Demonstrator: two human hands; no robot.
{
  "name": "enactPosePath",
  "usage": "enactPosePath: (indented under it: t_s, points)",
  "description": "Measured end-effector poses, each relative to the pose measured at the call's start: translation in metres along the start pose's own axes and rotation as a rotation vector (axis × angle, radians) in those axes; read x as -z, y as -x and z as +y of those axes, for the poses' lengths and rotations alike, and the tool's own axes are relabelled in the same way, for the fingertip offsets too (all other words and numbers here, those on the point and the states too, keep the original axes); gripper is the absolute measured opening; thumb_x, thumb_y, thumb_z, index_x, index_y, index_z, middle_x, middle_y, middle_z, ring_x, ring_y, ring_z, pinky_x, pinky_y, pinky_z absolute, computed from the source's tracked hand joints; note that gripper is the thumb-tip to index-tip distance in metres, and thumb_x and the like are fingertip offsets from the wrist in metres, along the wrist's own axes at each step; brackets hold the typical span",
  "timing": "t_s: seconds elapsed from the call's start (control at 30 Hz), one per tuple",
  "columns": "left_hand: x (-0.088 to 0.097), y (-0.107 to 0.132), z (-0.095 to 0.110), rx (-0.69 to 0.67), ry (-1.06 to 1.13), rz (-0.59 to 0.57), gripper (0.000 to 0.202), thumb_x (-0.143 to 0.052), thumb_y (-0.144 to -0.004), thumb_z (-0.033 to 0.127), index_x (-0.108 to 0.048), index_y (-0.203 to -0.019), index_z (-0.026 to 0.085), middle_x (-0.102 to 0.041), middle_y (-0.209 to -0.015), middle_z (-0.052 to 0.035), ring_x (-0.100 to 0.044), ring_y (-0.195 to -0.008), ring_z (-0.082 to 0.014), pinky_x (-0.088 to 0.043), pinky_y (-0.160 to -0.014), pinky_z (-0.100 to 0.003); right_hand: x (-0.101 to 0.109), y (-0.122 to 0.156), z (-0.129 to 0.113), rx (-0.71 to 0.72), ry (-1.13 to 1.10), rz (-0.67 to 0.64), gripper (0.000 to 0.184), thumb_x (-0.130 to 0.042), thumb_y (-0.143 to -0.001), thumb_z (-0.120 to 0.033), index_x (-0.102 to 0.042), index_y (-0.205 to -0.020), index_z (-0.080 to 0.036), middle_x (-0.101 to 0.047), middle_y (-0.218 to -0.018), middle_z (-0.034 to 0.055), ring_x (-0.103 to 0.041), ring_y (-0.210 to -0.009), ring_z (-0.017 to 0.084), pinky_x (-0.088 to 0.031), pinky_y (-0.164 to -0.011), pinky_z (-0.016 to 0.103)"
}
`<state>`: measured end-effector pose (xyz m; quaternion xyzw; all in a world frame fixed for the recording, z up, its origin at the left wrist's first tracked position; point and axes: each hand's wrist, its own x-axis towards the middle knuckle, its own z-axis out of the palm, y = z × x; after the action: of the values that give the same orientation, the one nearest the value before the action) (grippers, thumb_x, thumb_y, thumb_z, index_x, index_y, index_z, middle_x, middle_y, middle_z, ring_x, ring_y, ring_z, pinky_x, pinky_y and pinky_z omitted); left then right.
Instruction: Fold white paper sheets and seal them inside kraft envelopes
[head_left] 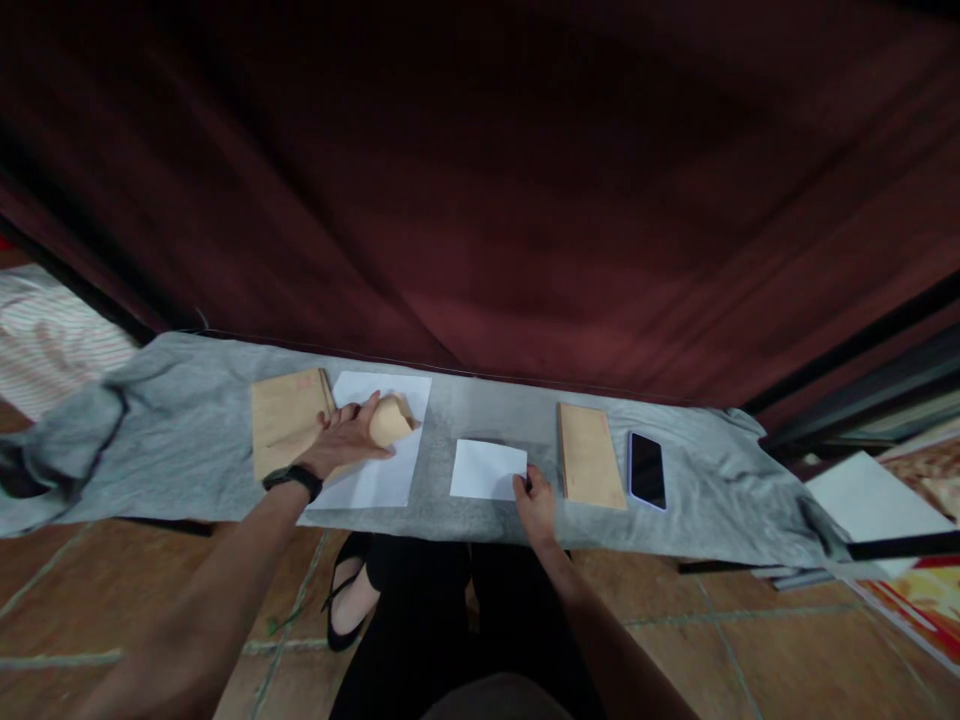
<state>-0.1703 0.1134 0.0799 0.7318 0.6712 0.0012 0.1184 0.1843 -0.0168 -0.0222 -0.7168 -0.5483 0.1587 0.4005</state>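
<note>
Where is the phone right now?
Head view, right of centre: the phone lies on the grey cloth, just right of a brown envelope, beyond the right hand.

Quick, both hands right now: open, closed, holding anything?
Left hand: closed on a curled tan paper envelope.
Right hand: touches the small white paper sheet; grip cannot be told.

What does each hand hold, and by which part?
Left hand grips a brown envelope at its left end; right hand only touches the near right corner of the small white paper.
</note>
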Motion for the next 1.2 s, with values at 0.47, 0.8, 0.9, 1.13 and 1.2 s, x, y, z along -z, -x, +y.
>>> enactPosePath:
  t_s: [0.47, 0.8, 0.9, 1.13, 1.2]
  points:
    - [-0.043, 0.055, 0.105, -0.312, 0.005, -0.027, 0.119, -0.074, -0.065, 0.046, -0.009, -0.163, 0.028, -0.044, -0.151, -0.0146, -0.036, -0.145, -0.036, -0.006, -0.122, -0.06, 0.002, 0.0, -0.002, -0.002, -0.036, -0.014, 0.026, -0.045, -0.091, -0.038, -0.067, -0.091, -0.023, -0.068, -0.075, 0.0031, -0.061, -0.07, 0.022, -0.047, -0.067, 0.031]
    - [-0.049, 0.06, 0.094, -0.277, 0.009, -0.065, 0.121, -0.073, -0.062, 0.047, -0.009, -0.163, 0.027, -0.039, -0.156, -0.0147, -0.033, -0.147, -0.0357, -0.01, -0.123, -0.056, -0.002, 0.001, 0.004, -0.061, -0.053, 0.026, 0.031, -0.042, -0.092, -0.042, -0.066, -0.099, -0.023, -0.067, -0.074, 0.0025, -0.064, -0.07, 0.023, -0.049, -0.068, 0.031]
    - [-0.046, 0.063, 0.099, -0.286, 0.009, -0.015, 0.118, -0.071, -0.064, 0.042, -0.01, -0.163, 0.027, -0.045, -0.151, -0.0139, -0.037, -0.144, -0.0341, -0.01, -0.123, -0.055, -0.003, 0.001, 0.005, -0.089, -0.127, 0.032, 0.032, -0.044, -0.091, -0.044, -0.066, -0.101, -0.023, -0.07, -0.077, 0.0033, -0.065, -0.072, 0.023, -0.05, -0.069, 0.031]
    - [-0.047, 0.07, 0.101, -0.322, -0.022, 0.099, 0.112, -0.07, -0.068, 0.036, -0.013, -0.163, 0.025, -0.052, -0.144, -0.0143, -0.044, -0.139, -0.0344, -0.013, -0.122, -0.056, 0.006, -0.002, 0.013, -0.125, -0.351, 0.18, 0.034, -0.046, -0.09, -0.049, -0.063, -0.102, -0.022, -0.072, -0.095, 0.0071, -0.067, -0.088, 0.023, -0.053, -0.083, 0.036]
    - [-0.048, 0.071, 0.1, -0.331, -0.028, 0.126, 0.113, -0.071, -0.067, 0.036, -0.012, -0.163, 0.026, -0.052, -0.145, -0.0147, -0.043, -0.14, -0.0355, -0.014, -0.122, -0.056, 0.013, -0.005, 0.016, -0.133, -0.401, 0.233, 0.034, -0.048, -0.089, -0.05, -0.062, -0.101, -0.021, -0.072, -0.095, 0.008, -0.066, -0.088, 0.024, -0.054, -0.083, 0.037]
